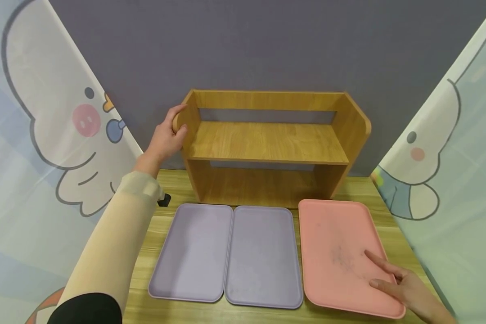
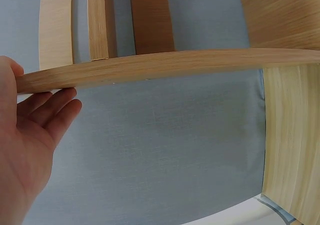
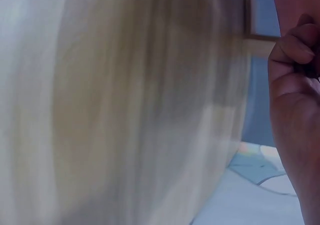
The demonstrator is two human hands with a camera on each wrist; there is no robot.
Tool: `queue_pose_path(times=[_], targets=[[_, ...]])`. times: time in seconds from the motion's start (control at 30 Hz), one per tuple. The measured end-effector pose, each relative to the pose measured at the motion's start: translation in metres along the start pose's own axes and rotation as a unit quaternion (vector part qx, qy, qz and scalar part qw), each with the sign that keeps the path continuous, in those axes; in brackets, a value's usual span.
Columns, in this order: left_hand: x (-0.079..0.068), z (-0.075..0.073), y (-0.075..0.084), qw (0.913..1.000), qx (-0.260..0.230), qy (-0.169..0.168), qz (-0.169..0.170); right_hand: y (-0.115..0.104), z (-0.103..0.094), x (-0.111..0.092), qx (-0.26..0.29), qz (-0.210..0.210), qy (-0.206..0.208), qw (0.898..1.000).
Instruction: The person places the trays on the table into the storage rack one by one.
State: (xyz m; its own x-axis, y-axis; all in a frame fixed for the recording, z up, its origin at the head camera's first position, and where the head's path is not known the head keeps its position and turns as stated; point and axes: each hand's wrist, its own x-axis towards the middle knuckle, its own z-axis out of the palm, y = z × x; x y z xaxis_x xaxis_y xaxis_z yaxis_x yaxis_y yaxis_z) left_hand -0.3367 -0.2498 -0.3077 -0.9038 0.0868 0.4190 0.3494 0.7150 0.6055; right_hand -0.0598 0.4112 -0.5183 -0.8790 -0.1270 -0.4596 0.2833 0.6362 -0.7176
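A two-tier wooden shelf (image 1: 267, 140) stands at the back of the table. My left hand (image 1: 168, 140) grips the front edge of its left side panel near the top. In the left wrist view the fingers (image 2: 62, 117) bend around that panel (image 2: 165, 65). At the front right is a pink tray (image 1: 332, 234) with faint dark scuffs. My right hand (image 1: 417, 290) holds its lower right edge, with thumb and a finger over the top. The right wrist view shows the other fingers (image 3: 295, 47) curled under the tray, of which only a sliver (image 3: 295, 2) appears.
Two light purple trays (image 1: 192, 252) lie side by side on the wood-grain table (image 1: 146, 274), in front of the shelf. A grey wall (image 1: 267, 45) rises behind the shelf. Cartoon-printed curtains (image 1: 465, 189) hang on both sides.
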Motion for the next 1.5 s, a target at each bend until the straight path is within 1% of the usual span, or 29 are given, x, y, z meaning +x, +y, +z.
queue_pose_path(times=[0.07,0.13,0.3,0.33,0.37,0.5,0.6,0.7,0.8,0.9,0.93,1.03,1.2,1.27,1.33,1.4,1.5], targets=[[0.000,0.000,0.000,1.0000,0.003,-0.002,0.000,-0.007,0.000,-0.003,-0.003,0.001,0.007,1.000],[0.000,-0.001,-0.001,1.0000,0.005,-0.002,0.000,-0.014,0.000,-0.007,0.005,-0.002,0.010,1.000],[0.001,-0.001,0.000,1.0000,0.006,-0.004,0.000,-0.034,0.004,-0.013,0.018,-0.035,0.023,0.999],[0.000,-0.002,0.000,1.0000,0.006,-0.005,0.000,-0.038,0.005,-0.014,0.020,-0.036,0.026,0.999],[0.000,-0.002,0.000,1.0000,0.006,-0.004,0.001,-0.042,0.006,-0.014,0.010,-0.045,0.035,0.998],[0.000,-0.001,0.000,1.0000,0.007,-0.002,0.004,-0.062,0.010,-0.018,0.056,-0.038,0.018,0.998],[0.000,-0.002,0.000,0.9999,0.009,0.001,0.005,-0.076,0.014,-0.020,0.101,-0.046,0.007,0.994],[0.000,-0.002,0.001,1.0000,0.008,-0.001,0.005,-0.086,0.017,-0.022,0.110,-0.070,0.019,0.991],[0.000,-0.001,0.002,0.9999,0.008,-0.003,0.007,-0.094,0.019,-0.025,0.129,-0.092,0.007,0.987],[0.000,-0.001,0.002,0.9999,0.008,-0.001,0.008,-0.104,0.021,-0.028,0.143,-0.108,-0.008,0.984],[0.000,-0.001,0.002,0.9999,0.008,0.001,0.009,-0.108,0.022,-0.030,0.145,-0.107,-0.008,0.984],[-0.001,-0.002,0.002,0.9999,0.010,0.003,0.007,-0.122,0.026,-0.034,0.135,-0.110,0.005,0.985],[-0.001,-0.002,0.001,0.9999,0.009,0.002,0.008,-0.144,0.031,-0.040,0.097,-0.125,0.037,0.987],[0.000,-0.002,0.000,0.9999,0.009,0.001,0.008,-0.152,0.033,-0.041,0.089,-0.132,0.041,0.986],[0.000,-0.002,0.000,0.9999,0.008,0.001,0.008,-0.160,0.034,-0.040,0.077,-0.149,0.047,0.985],[0.000,-0.002,-0.001,0.9999,0.009,0.004,0.008,-0.167,0.034,-0.038,0.056,-0.177,0.054,0.981],[0.000,-0.002,-0.001,0.9999,0.006,0.003,0.009,-0.178,0.036,-0.035,0.016,-0.210,0.079,0.975]])
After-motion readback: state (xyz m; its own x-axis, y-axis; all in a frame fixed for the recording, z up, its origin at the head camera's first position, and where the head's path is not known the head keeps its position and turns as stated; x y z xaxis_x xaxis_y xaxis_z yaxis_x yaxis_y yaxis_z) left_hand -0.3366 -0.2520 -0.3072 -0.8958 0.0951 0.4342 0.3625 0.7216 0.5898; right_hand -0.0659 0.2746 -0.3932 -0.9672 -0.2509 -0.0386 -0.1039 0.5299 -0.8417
